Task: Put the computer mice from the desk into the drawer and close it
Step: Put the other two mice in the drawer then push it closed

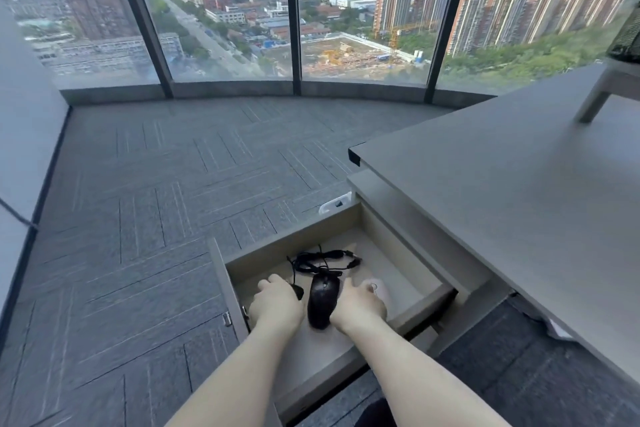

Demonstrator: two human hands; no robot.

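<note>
Lying between hands in open drawer point(291, 253): black mouse point(322, 302); left hand point(275, 302) covers dark mouse point(298, 291), right hand point(358, 305) white mouse point(379, 289).

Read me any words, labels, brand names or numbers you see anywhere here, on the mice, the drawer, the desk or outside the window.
No text can be read in this picture.
Black mouse in the drawer: no legible logo.
White mouse under the right hand: a small round mark, too small to read.
Mouse under the left hand: mostly hidden.
Desk: plain.
Buildings outside: any signs are too far and blurred.
</note>
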